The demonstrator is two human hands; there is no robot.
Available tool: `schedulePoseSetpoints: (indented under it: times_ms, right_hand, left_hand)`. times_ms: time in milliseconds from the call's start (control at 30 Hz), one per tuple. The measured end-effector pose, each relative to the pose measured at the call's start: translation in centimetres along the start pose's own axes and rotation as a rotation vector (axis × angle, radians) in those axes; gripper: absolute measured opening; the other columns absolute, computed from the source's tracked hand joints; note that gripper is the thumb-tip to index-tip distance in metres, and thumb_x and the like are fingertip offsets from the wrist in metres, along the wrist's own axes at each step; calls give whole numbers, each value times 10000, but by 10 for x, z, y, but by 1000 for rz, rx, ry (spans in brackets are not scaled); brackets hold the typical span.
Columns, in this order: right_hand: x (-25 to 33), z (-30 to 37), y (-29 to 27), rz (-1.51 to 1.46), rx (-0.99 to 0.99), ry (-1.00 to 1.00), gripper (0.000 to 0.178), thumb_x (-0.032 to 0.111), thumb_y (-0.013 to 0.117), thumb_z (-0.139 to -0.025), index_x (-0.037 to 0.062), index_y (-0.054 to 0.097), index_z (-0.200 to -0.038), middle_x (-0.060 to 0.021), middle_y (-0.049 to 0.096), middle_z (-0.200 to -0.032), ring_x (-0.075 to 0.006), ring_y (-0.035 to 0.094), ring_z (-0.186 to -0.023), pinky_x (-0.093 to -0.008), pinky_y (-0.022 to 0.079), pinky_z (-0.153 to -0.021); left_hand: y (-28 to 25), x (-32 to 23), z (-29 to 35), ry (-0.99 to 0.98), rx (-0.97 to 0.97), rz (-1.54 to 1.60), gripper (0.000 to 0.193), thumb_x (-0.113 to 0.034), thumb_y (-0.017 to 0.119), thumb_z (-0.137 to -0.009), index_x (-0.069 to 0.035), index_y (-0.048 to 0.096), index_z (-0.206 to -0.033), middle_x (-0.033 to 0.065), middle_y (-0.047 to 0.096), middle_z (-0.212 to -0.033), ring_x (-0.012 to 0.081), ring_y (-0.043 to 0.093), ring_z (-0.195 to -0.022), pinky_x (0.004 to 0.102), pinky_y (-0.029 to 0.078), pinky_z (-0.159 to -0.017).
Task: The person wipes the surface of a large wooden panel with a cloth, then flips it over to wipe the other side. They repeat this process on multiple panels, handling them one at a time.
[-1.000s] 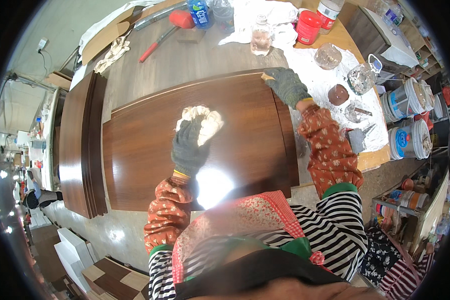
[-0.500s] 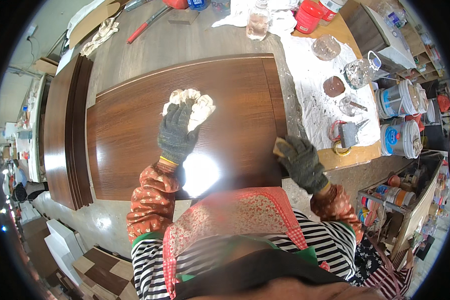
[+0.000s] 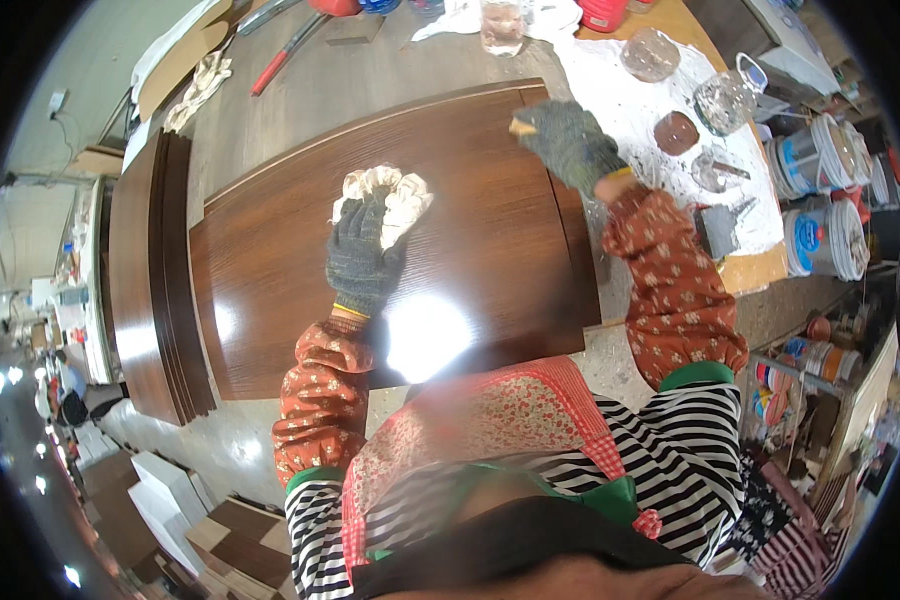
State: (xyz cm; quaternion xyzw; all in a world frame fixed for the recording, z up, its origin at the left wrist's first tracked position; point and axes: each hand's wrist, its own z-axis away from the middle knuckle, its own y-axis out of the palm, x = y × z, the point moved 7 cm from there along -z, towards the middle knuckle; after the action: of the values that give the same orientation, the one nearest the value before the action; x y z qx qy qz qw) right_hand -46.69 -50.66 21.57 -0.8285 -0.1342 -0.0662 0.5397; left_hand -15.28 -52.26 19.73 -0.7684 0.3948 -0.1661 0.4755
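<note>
My left hand (image 3: 362, 260), in a dark grey knit glove, presses a bunched white cloth (image 3: 402, 205) onto a glossy dark brown wood-grain panel (image 3: 280, 240). The fingers are bent over the near part of the cloth. In a matching glove, my right hand (image 3: 573, 148) is over the panel's far right corner. A small tan piece (image 3: 521, 127) shows at its fingertips; its exact kind is too small to tell. Bright light reflects off the panel near my left wrist.
Several similar brown panels (image 3: 155, 290) stand stacked at the left. A paint-stained white sheet (image 3: 610, 90) at the right bears a cup of brown liquid (image 3: 676, 132), a clear jug (image 3: 725, 100) and a flat brush (image 3: 717, 230). Paint buckets (image 3: 825, 240) stand beyond. A red-handled tool (image 3: 288, 55) lies at the back.
My right hand has moved from the panel's near right edge forward to its far right corner. The left hand stays on the cloth at nearly the same spot. The view has shifted slightly.
</note>
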Motion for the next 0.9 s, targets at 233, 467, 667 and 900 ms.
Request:
schedulePoseSetpoints:
  times_ms: [233,467,667,900]
  right_hand:
    - [85,177,-72,-101,217,100,244,202,652,-914,158,697,-1149,-117,707,-1014,-327,655,-1005,-431,510,-886]
    - [175,283,-120,-317,164,891,320,248,715,-888,122,715,-1182,-113,703,-1146,-332,654,-1053,-418,510,-948]
    - [181,258,-86,73,-191,769,345,197,702,-906,85,674,-1231,-146,659,-1242,-320,628,-1122,-408,492,-979]
    - [162,284,-56,239,-342,882,349,183,689,-920,86,661,-1255,-178,662,-1208,-365,609,-1135,-433,481,-998]
  left_hand:
    - [-1,-6,-5,100,48,59,695,-211,691,-815,-41,464,-1450,150,560,-1385,384,481,-1312,521,380,-1095]
    - [3,4,-13,338,97,244,570,-225,663,-903,-77,497,-1428,141,571,-1389,375,491,-1320,496,372,-1118]
    - [3,14,-15,514,100,348,646,-160,651,-887,-51,424,-1483,161,538,-1409,394,474,-1316,513,348,-1137]
    - [-58,122,51,458,198,297,519,-151,605,-931,1,489,-1414,190,536,-1428,399,474,-1342,496,339,-1156]
